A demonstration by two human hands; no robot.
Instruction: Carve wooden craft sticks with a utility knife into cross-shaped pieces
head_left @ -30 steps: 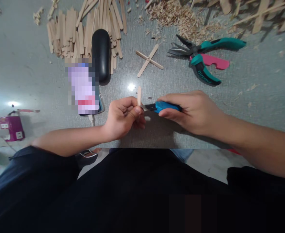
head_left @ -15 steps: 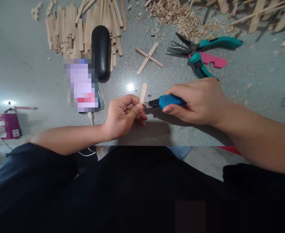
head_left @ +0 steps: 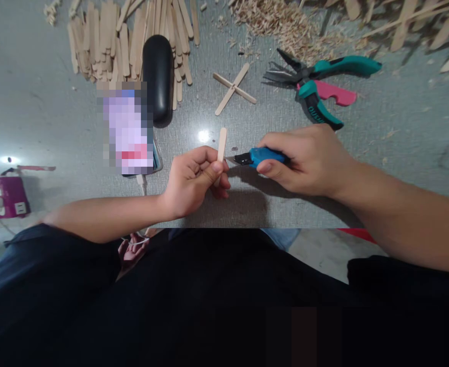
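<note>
Between the thumb and fingers of my left hand [head_left: 199, 176] a pale wooden craft stick [head_left: 221, 144] stands nearly upright, its lower part hidden by my fingers. My right hand [head_left: 304, 160] is closed round a blue and black utility knife [head_left: 260, 157]. The blade points left and its tip is at the stick's right edge, just above my left thumb; whether it touches I cannot tell. Beyond my hands, two craft sticks joined in a cross [head_left: 232, 87] lie on the grey table [head_left: 193, 204].
Teal-handled pliers [head_left: 312, 81] lie over a pink-handled tool [head_left: 335, 93] at the right. Wood shavings [head_left: 278, 25] and a pile of craft sticks [head_left: 105, 41] are at the back. A black case [head_left: 157, 79], a phone [head_left: 130, 132] on a cable and a purple box [head_left: 8, 196] are left.
The stick is held slightly more upright and the knife blade has shifted a little up along it. Another person's hand has come into view below the table edge at left.
</note>
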